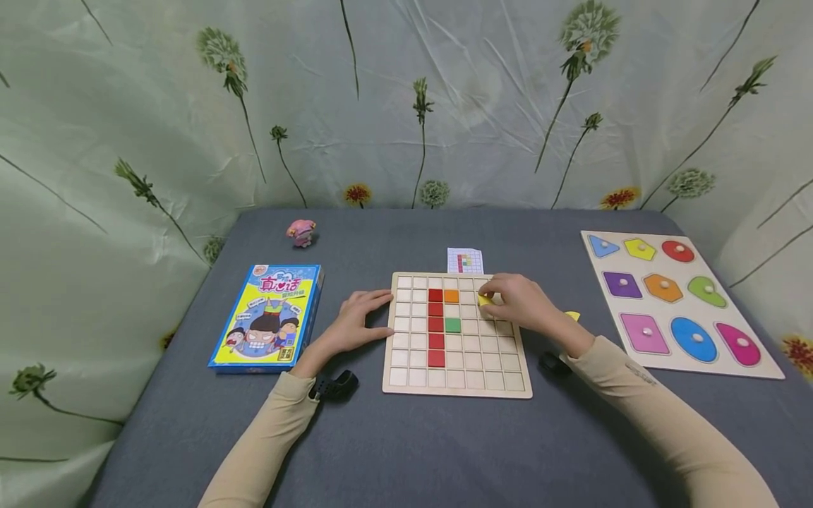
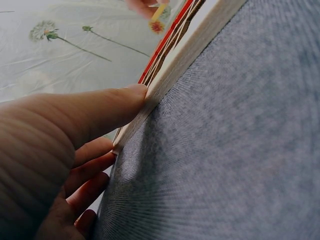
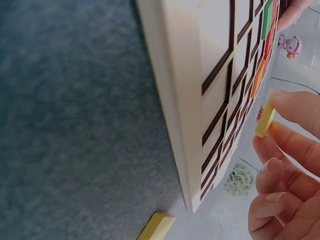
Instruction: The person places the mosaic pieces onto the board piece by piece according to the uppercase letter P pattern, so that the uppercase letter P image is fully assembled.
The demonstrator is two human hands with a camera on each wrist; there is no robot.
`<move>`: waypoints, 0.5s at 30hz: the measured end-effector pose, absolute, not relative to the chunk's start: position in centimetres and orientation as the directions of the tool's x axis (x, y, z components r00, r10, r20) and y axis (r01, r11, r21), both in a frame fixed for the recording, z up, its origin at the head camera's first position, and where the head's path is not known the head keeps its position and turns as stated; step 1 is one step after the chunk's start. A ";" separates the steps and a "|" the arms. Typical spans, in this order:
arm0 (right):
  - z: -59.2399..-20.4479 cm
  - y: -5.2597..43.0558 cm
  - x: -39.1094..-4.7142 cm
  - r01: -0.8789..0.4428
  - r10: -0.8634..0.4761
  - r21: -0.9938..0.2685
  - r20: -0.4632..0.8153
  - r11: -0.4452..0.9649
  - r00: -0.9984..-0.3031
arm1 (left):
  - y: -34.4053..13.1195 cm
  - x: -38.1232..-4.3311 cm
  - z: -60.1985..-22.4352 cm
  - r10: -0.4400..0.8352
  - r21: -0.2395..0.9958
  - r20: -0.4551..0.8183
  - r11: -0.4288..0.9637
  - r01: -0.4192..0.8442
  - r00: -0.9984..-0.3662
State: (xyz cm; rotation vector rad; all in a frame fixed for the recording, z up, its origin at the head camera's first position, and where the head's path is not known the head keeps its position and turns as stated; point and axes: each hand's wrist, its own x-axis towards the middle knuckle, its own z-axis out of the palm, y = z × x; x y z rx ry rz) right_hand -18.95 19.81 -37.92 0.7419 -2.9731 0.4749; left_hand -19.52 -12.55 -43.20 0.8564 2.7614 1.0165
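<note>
A wooden grid board (image 1: pixel 464 390) lies on the grey-blue tabletop. It bears a column of red tiles (image 1: pixel 435 327), with an orange tile (image 1: pixel 451 295) and a green tile (image 1: pixel 452 325) just right of that column. My left hand (image 1: pixel 353 321) touches the board's left edge, thumb and fingers extended, as the left wrist view also shows. Between thumb and fingertips, my right hand (image 1: pixel 524 303) pinches a yellow tile (image 3: pixel 265 121) over the board's upper right part. Another yellow piece (image 3: pixel 157 227) lies on the table off the board's right side, partly hidden by the right arm in the head view.
Behind the board sits a small card (image 1: pixel 465 259) printed with a coloured grid pattern. To the left are a blue and yellow game box (image 1: pixel 263 317) and a pink figurine (image 1: pixel 301 232). A shape puzzle board (image 1: pixel 654 312) with knobbed pieces lies at the right.
</note>
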 end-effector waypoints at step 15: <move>-38.4 18.6 -20.2 -0.455 -0.448 -0.264 0.091 0.850 -0.890 | -12.6 -19.7 -43.4 0.530 0.613 0.112 0.628 0.479 -0.840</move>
